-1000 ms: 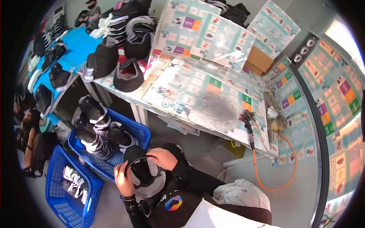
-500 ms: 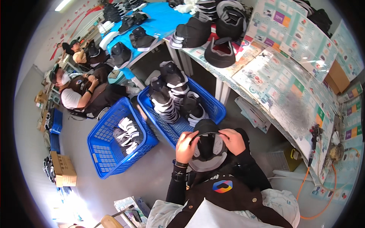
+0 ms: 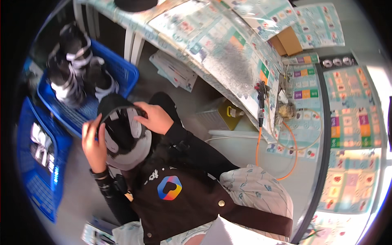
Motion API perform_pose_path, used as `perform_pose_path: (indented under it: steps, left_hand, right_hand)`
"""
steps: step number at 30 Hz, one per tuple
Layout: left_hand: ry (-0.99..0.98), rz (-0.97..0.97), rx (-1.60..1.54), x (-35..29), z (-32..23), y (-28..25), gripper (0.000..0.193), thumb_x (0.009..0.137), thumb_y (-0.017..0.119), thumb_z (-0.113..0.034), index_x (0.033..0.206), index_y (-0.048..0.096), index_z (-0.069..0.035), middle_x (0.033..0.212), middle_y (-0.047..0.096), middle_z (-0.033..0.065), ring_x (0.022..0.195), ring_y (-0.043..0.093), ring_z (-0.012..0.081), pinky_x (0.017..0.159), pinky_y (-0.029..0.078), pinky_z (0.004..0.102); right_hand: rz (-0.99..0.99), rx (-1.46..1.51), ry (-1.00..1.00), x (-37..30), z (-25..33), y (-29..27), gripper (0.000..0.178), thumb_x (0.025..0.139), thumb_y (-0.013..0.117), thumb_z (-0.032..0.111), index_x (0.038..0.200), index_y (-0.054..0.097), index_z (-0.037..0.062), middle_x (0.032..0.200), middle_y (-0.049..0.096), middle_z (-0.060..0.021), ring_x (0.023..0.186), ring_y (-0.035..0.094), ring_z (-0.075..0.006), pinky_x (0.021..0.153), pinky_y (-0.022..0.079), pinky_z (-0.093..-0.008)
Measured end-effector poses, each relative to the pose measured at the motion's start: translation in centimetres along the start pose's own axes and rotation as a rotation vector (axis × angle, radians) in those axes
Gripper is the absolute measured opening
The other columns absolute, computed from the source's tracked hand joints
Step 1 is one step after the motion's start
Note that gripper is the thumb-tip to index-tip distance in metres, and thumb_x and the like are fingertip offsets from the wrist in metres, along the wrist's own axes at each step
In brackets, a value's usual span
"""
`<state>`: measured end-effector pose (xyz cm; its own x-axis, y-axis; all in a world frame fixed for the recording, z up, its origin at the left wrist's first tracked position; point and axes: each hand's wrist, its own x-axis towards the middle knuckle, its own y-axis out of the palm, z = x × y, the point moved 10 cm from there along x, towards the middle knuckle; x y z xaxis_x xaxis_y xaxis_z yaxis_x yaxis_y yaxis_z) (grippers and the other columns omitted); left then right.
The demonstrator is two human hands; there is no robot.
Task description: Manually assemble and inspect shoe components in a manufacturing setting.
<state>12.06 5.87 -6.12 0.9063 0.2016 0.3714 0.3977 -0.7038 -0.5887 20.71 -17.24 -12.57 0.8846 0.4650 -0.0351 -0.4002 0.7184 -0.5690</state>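
A black cap with a grey inner band (image 3: 141, 149) and pale pads inside lies open side toward me, just above my lap. My left hand (image 3: 94, 141) grips its left edge, thumb inside and fingers outside. On the opposite edge, my right hand (image 3: 155, 118) pinches the rim with the thumb reaching inside. The cap's dark front edge (image 3: 114, 103) curves up between my hands, at the far side. Beyond it, stacks of similar black-and-grey caps (image 3: 69, 92) stand in a blue basket (image 3: 132, 75).
Another blue basket (image 3: 57, 185) at left holds more pale-edged pieces. A paper-covered workbench (image 3: 196, 38) runs along the far right side. At its edge hangs a dark air gun (image 3: 261, 98) on an orange hose (image 3: 295, 153). Beneath stands a metal box (image 3: 218, 114) beside stacked papers (image 3: 173, 69).
The view has swung right, so co-workers and the blue-covered table are gone from it. My left hand has moved down along the cap's side; both hands still hold the cap.
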Motion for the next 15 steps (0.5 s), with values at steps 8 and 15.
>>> perform_pose_path:
  steps: [8, 15]
  left_hand:
    - [-0.319, -0.021, -0.399, -3.1, 14.5, 1.8, 0.034, 0.110, 0.063, -0.007, 0.143, 0.066, 0.001, 0.143, 0.069, 0.0131, 0.127, 0.067, 0.0214, 0.109, 0.049, 0.0322]
    - [-0.840, 0.007, 0.540, -13.0, 42.3, 8.7, 0.076, 0.103, 0.074, -0.044, 0.155, 0.050, 0.005, 0.151, 0.059, 0.0312, 0.136, 0.060, 0.0462, 0.115, 0.048, 0.0498]
  right_hand:
    - [0.099, 0.456, 0.603, -2.5, -16.0, -0.7, 0.024, 0.103, 0.078, 0.023, 0.105, 0.068, 0.0004, 0.081, 0.069, -0.0011, 0.065, 0.060, -0.0084, 0.054, 0.045, -0.0300]
    - [0.335, 0.382, 0.941, -8.0, -21.0, -1.6, 0.018, 0.100, 0.080, 0.018, 0.095, 0.067, 0.0075, 0.076, 0.064, 0.0035, 0.054, 0.061, -0.0081, 0.051, 0.048, -0.0256]
